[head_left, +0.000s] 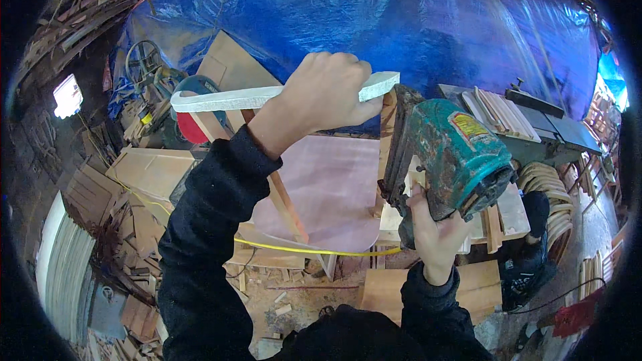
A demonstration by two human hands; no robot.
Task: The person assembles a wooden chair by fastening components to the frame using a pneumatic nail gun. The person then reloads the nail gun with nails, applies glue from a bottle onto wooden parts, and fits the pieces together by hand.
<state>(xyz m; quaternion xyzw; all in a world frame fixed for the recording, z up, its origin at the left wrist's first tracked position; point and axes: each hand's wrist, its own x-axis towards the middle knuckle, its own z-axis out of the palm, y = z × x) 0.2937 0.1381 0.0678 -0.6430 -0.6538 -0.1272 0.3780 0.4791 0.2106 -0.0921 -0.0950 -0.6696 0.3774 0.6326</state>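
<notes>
My left hand is closed over a pale, gently curved wooden strip that lies across the top of a wooden frame. Slanting frame legs run down from it toward a pinkish board. Wrapped round the handle of a worn green nail gun is my right hand. The gun's nose points up beside the strip's right end; whether it touches there I cannot tell. A yellow air hose runs leftward from near the gun along the board's near edge.
Behind hangs a blue tarp. A saw with a red disc stands at the left, near a stack of curved sheets. Wooden strips lie on a machine table at the right. Another person's dark-clothed leg is below it.
</notes>
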